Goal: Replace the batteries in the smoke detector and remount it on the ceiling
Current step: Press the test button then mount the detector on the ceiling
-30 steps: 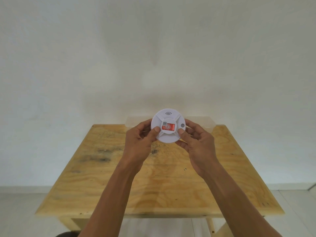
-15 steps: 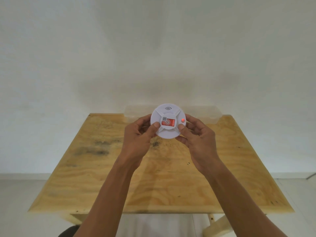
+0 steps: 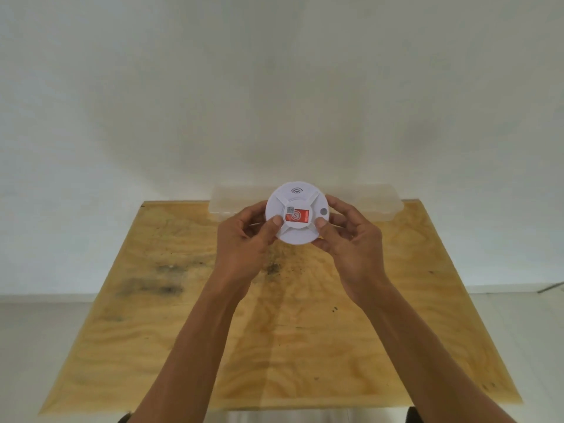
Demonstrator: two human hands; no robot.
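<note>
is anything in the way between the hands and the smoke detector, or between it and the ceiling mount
Nothing stands between them: the left hand and right hand already have the smoke detector in their grip, above the wooden table. The ceiling and its mount are out of view, so the way up cannot be judged.

We reach both bare forearms forward, our left hand point(image 3: 244, 239) and right hand point(image 3: 351, 239) raised side by side, fingers curled, thumbs pressed forward in a two-handed pinch.
</note>
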